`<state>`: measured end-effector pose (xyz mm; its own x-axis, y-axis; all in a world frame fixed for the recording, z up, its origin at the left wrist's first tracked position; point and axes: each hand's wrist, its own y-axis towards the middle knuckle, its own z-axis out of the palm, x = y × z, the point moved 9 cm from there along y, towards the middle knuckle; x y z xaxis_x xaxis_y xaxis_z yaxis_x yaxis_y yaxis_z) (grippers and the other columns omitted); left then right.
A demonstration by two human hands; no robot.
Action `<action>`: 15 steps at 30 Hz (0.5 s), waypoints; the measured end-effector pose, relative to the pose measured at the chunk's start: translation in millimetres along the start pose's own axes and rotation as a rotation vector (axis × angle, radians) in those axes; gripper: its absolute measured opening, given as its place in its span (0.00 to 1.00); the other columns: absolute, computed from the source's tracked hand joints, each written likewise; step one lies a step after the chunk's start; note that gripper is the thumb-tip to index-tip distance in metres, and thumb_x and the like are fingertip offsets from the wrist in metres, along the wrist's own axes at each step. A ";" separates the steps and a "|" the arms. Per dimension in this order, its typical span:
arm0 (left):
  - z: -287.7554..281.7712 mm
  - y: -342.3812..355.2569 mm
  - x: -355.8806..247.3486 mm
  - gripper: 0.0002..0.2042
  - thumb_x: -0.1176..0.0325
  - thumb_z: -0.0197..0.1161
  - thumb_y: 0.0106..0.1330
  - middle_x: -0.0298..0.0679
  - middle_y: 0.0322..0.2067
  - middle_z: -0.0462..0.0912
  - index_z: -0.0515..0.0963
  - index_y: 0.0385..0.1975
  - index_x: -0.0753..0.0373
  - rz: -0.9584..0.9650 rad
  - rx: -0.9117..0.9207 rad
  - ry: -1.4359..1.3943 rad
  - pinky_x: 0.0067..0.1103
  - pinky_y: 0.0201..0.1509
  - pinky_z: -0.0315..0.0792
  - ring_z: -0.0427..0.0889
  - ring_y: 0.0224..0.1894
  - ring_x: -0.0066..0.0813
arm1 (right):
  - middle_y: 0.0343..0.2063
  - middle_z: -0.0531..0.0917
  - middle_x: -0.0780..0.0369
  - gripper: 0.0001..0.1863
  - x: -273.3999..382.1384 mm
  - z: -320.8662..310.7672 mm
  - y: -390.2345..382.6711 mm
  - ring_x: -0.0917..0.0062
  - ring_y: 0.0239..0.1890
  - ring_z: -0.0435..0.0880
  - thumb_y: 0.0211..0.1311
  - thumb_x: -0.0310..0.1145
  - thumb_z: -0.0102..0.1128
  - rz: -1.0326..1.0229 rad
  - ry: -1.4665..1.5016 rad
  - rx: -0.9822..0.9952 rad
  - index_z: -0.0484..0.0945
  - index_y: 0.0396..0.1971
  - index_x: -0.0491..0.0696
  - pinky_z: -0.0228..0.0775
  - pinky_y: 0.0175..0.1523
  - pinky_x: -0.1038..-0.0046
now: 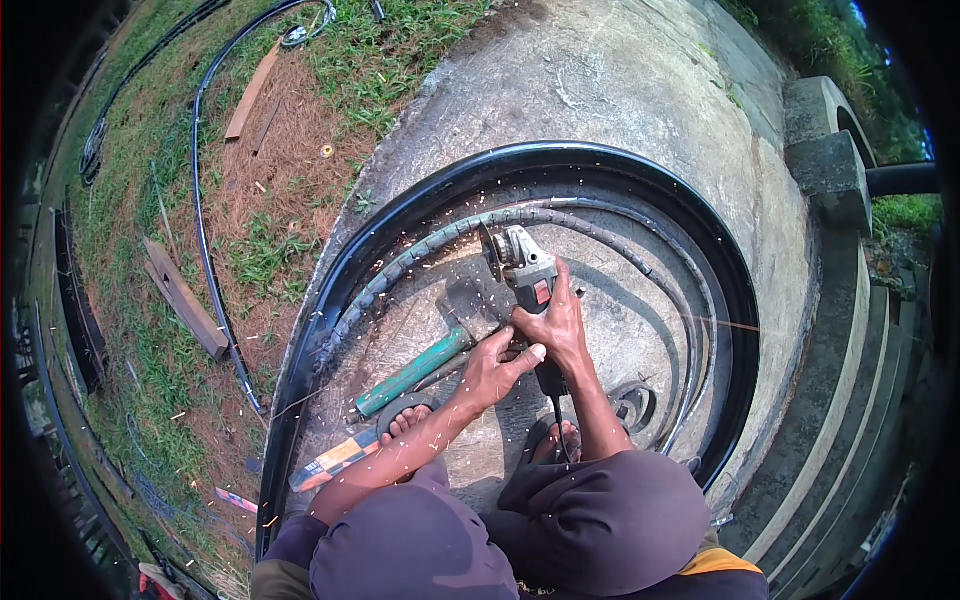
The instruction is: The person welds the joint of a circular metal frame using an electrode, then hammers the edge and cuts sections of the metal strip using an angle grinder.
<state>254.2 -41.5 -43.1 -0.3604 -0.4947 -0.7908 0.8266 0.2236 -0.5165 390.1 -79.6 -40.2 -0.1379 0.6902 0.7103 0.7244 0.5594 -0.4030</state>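
An angle grinder (533,283) with a grey metal head is in both my hands. My right hand (560,325) is wrapped around its body, thumb across it. Lower down, my left hand (492,375) closes on the rear part; its fingertips are partly hidden. The disc (490,252) is at the left of the head, beside a bent pipe (425,248) with worn green and grey colouring. Sparks fly down and left from it. Whether the disc touches the pipe cannot be made out. Around the pipe curves a large black metal channel (585,155).
A green-handled hammer (410,383) lies on the concrete (600,90) near my left foot. Next to it is a checkered board (335,462). The grinder's cord (560,425) hangs between my feet. Wooden pieces (190,305) and a long black hose (200,180) lie on the grass. Concrete steps (840,400) edge the right.
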 end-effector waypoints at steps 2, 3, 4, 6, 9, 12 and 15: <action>2.3 -2.5 1.5 0.26 0.56 0.67 0.69 0.43 0.52 0.80 0.74 0.57 0.71 0.006 0.005 0.008 0.27 0.62 0.70 0.78 0.56 0.28 | 0.39 0.87 0.47 0.52 0.4 -3.0 -3.7 0.53 0.41 0.89 0.44 0.33 0.68 -0.008 0.021 -0.002 0.52 0.72 0.47 0.80 0.49 0.60; 3.1 -5.4 -1.6 0.26 0.56 0.67 0.69 0.43 0.52 0.80 0.74 0.57 0.71 0.006 0.003 0.013 0.27 0.63 0.70 0.78 0.56 0.28 | 0.40 0.87 0.47 0.52 2.4 -5.7 -9.0 0.54 0.41 0.89 0.44 0.33 0.68 -0.028 0.068 -0.016 0.52 0.72 0.47 0.80 0.49 0.61; 4.6 -6.7 -4.2 0.27 0.56 0.67 0.69 0.44 0.53 0.79 0.73 0.58 0.71 -0.009 0.030 0.032 0.27 0.63 0.70 0.77 0.56 0.28 | 0.40 0.87 0.47 0.52 4.6 -8.9 -13.2 0.55 0.41 0.89 0.44 0.33 0.68 -0.049 0.114 -0.030 0.52 0.72 0.47 0.80 0.50 0.61; 8.0 -7.8 -10.4 0.28 0.55 0.67 0.69 0.45 0.54 0.78 0.72 0.60 0.72 -0.034 0.088 0.070 0.27 0.63 0.70 0.77 0.57 0.29 | 0.42 0.87 0.49 0.51 7.6 -18.4 -17.0 0.58 0.42 0.89 0.45 0.33 0.68 -0.102 0.165 -0.074 0.53 0.72 0.46 0.80 0.50 0.62; 13.1 -6.0 -16.4 0.27 0.56 0.67 0.69 0.43 0.52 0.79 0.73 0.58 0.72 0.039 0.048 0.010 0.26 0.61 0.72 0.77 0.55 0.27 | 0.41 0.87 0.49 0.51 1.9 -24.3 -16.0 0.56 0.42 0.89 0.44 0.34 0.69 -0.087 0.190 -0.092 0.53 0.72 0.45 0.80 0.49 0.61; 12.8 -4.2 -13.7 0.26 0.57 0.67 0.69 0.43 0.51 0.79 0.73 0.57 0.72 0.026 0.056 0.000 0.26 0.60 0.72 0.77 0.54 0.26 | 0.41 0.87 0.49 0.52 1.9 -22.1 -13.0 0.55 0.41 0.89 0.44 0.36 0.69 -0.024 0.094 -0.057 0.53 0.72 0.45 0.80 0.49 0.60; 13.3 -3.2 -12.9 0.26 0.57 0.67 0.69 0.43 0.51 0.79 0.73 0.56 0.72 0.033 0.061 -0.010 0.26 0.60 0.72 0.77 0.54 0.26 | 0.39 0.87 0.48 0.52 7.2 -25.0 -12.3 0.55 0.41 0.89 0.44 0.36 0.68 -0.059 0.084 -0.072 0.53 0.72 0.45 0.80 0.49 0.60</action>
<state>261.9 -47.0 -26.9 -0.3285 -0.4968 -0.8033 0.8629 0.1879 -0.4691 397.0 -92.9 -15.7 -0.1268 0.6143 0.7788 0.7638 0.5614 -0.3185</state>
